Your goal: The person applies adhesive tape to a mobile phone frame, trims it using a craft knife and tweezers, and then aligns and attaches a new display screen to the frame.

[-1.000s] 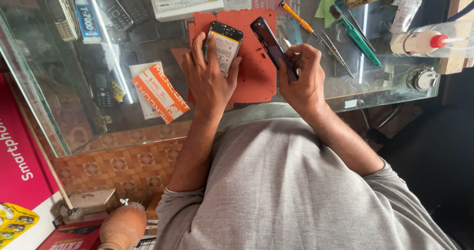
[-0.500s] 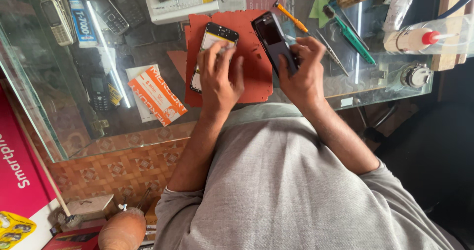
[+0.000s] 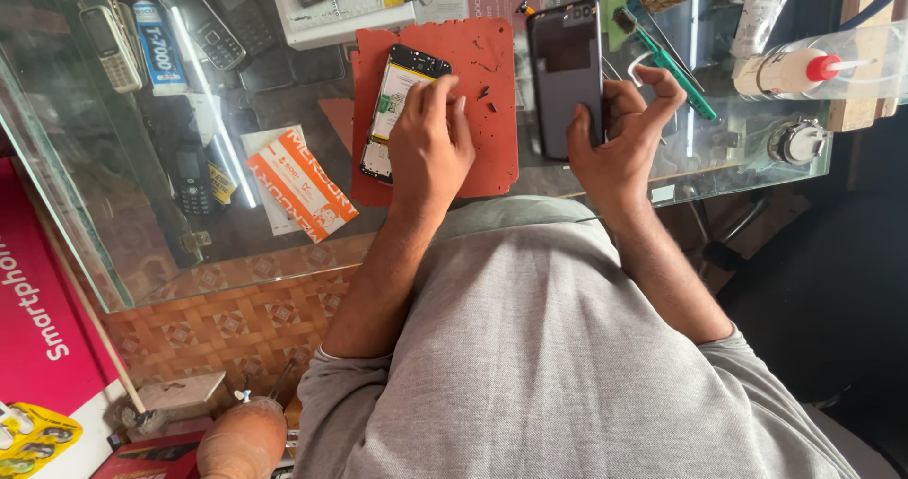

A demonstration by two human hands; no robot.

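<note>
Left hand (image 3: 427,143): fingers pressed flat on the opened phone (image 3: 397,110), on the red mat (image 3: 497,91).
Right hand (image 3: 619,139): thumb pinches the dark back cover (image 3: 566,72), other fingers spread.
Risk: the loosely held cover could slip onto the glass counter (image 3: 284,243).

On the glass counter (image 3: 142,252) lies a red work mat (image 3: 487,110). On the mat, the left hand (image 3: 427,143) presses its fingers on an opened phone body (image 3: 397,96) with its insides showing. Just off the mat's right edge, the right hand (image 3: 619,139) grips a dark phone back panel (image 3: 566,72) by its lower end. Further right of the mat lie a green-handled tool (image 3: 673,68) and a clear squeeze bottle (image 3: 813,68).
</note>
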